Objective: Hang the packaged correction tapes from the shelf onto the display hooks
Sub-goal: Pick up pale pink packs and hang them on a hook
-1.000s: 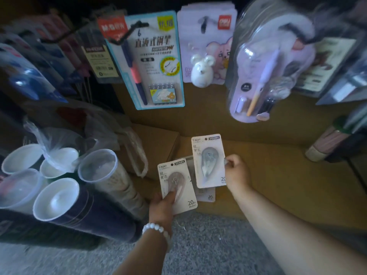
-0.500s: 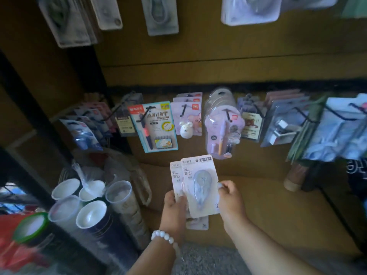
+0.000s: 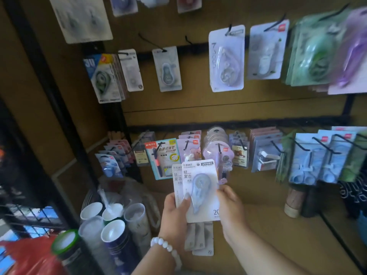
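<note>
I see my left hand (image 3: 174, 211) and right hand (image 3: 230, 207) both grasping two overlapped white carded correction tape packs (image 3: 200, 193), upright. They sit above the brown shelf (image 3: 268, 235), below the black display hooks (image 3: 158, 46).

Brown shelf with goods laid along it

A few packaged correction tapes (image 3: 200, 241) are seen lying flat on the brown shelf (image 3: 264, 221); clustered lidded cylindrical tubes (image 3: 113, 225) are stood at its left end, and a wood-patterned tube (image 3: 294, 203) at the right.

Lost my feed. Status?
Both hands, left and right, grip two packs. More packs on shelf. Hooks clear.
</note>
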`<state>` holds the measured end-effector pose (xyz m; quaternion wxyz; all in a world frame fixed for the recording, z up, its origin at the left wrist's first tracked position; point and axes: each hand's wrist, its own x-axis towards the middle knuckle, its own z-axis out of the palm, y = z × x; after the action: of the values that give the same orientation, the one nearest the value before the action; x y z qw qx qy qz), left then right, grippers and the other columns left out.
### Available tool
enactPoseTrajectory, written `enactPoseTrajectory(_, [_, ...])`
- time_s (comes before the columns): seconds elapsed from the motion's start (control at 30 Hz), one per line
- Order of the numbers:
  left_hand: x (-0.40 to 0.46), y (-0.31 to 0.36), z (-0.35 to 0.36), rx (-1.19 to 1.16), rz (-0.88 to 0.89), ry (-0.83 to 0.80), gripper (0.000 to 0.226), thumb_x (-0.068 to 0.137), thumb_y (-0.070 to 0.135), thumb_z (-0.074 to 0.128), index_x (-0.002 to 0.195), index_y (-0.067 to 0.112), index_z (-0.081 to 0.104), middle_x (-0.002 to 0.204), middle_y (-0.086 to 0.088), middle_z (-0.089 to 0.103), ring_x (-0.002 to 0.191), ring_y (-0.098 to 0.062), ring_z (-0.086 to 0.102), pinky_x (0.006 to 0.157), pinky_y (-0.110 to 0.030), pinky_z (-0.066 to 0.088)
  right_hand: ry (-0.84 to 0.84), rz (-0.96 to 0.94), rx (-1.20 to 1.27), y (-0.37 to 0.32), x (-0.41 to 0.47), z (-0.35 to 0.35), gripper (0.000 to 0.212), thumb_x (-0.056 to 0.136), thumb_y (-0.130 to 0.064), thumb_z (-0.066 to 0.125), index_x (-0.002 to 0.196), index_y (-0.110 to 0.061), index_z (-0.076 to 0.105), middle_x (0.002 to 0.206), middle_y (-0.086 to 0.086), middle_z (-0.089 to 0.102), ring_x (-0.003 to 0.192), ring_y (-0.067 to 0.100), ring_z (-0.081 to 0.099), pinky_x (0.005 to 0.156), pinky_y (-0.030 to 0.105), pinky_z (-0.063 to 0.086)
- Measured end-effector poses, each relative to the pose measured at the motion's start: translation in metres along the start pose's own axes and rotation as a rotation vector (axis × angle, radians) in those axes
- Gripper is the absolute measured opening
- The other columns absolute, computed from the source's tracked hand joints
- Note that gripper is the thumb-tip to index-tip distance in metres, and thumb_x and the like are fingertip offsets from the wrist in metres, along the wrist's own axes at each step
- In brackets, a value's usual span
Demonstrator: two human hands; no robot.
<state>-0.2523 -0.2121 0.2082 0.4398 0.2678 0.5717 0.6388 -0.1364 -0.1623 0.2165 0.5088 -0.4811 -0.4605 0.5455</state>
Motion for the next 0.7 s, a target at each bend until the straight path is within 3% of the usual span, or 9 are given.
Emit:
enactPoseTrajectory(0.07, [-0.004,0.018,0.003,-0.025,0.037,0.004,0.026,0.086,0.035,0.070,0.106,0.020,0.061,0.108,-0.015,0.073,0.102,-0.040,0.071,0.093,-0.062,0.054,-0.032,-0.061,-0.018,-0.020,-0.002,0.003,0.023,0.095,-0.020,0.051,0.085,0.000,0.056,0.074,0.015,0.049,0.065,0.019,0.041,0.059,0.029,0.030])
enactPoseTrajectory(0.17, [-0.006,0.050,0.007,-0.072,0.099,-0.005,0.016,0.094,0.025,0.065,0.107,0.019,0.059,0.109,-0.018,0.072,0.102,-0.043,0.070,0.093,-0.062,0.054,-0.064,-0.097,-0.006,-0.052,-0.003,0.010,0.025,0.094,-0.026,0.054,0.089,-0.002,0.057,0.090,0.031,0.056,0.070,0.018,0.048,0.064,0.030,0.035])
enactPoseTrajectory(0.2, [-0.006,0.062,0.008,-0.083,0.128,-0.006,0.016,0.095,0.023,0.063,0.110,0.018,0.058,0.110,-0.017,0.072,0.100,-0.041,0.071,0.091,-0.060,0.056,-0.076,-0.106,0.000,-0.063,-0.001,0.011,0.024,0.094,-0.028,0.055,0.088,-0.004,0.058,0.095,0.030,0.058,0.072,0.018,0.050,0.066,0.030,0.036])
enactPoseTrajectory(0.3, [-0.004,0.098,0.013,-0.065,0.239,0.003,0.018,0.098,0.025,0.059,0.115,0.020,0.060,0.106,-0.010,0.074,0.091,-0.030,0.075,0.075,-0.044,0.062,-0.080,-0.149,-0.018,-0.097,0.003,0.018,0.024,0.092,-0.035,0.055,0.075,-0.020,0.063,0.082,0.013,0.063,0.070,0.021,0.059,0.063,0.029,0.039])
enactPoseTrajectory(0.4, [-0.003,0.130,0.018,-0.021,0.310,0.045,0.014,0.100,0.023,0.051,0.110,0.022,0.062,0.098,-0.008,0.073,0.080,-0.024,0.074,0.061,-0.038,0.060,-0.050,-0.197,0.016,-0.134,0.005,0.024,0.017,0.092,-0.035,0.056,0.076,-0.032,0.063,0.088,0.003,0.068,0.084,0.027,0.066,0.061,0.030,0.044])
enactPoseTrajectory(0.47, [-0.002,0.147,0.022,0.008,0.363,0.073,0.012,0.100,0.020,0.050,0.102,0.023,0.062,0.098,-0.010,0.072,0.082,-0.026,0.073,0.067,-0.044,0.062,-0.047,-0.239,0.091,-0.160,0.006,0.029,0.010,0.092,-0.030,0.058,0.085,-0.030,0.064,0.086,-0.003,0.066,0.078,0.020,0.063,0.059,0.027,0.047])
enactPoseTrajectory(0.57, [0.000,0.164,0.022,-0.006,0.432,0.105,0.009,0.100,0.023,0.052,0.097,0.022,0.061,0.091,-0.007,0.070,0.071,-0.018,0.069,0.054,-0.031,0.057,-0.041,-0.313,0.183,-0.201,0.009,0.037,0.006,0.093,-0.024,0.059,0.096,-0.026,0.063,0.083,-0.008,0.064,0.081,0.014,0.058,0.066,0.022,0.044])
enactPoseTrajectory(0.63, [0.002,0.171,0.021,-0.029,0.442,0.120,0.008,0.100,0.023,0.053,0.096,0.022,0.060,0.089,-0.006,0.068,0.067,-0.017,0.068,0.051,-0.027,0.054,-0.041,-0.351,0.189,-0.224,0.013,0.043,0.018,0.093,-0.025,0.058,0.108,-0.019,0.066,0.096,0.001,0.068,0.094,0.018,0.062,0.076,0.025,0.048])
enactPoseTrajectory(0.7, [0.005,0.174,0.020,-0.045,0.434,0.125,0.006,0.100,0.021,0.053,0.099,0.020,0.059,0.090,-0.006,0.068,0.068,-0.018,0.070,0.050,-0.027,0.055,-0.029,-0.386,0.148,-0.240,0.019,0.049,0.026,0.094,-0.027,0.056,0.115,-0.014,0.065,0.097,0.002,0.069,0.090,0.018,0.062,0.080,0.029,0.050])
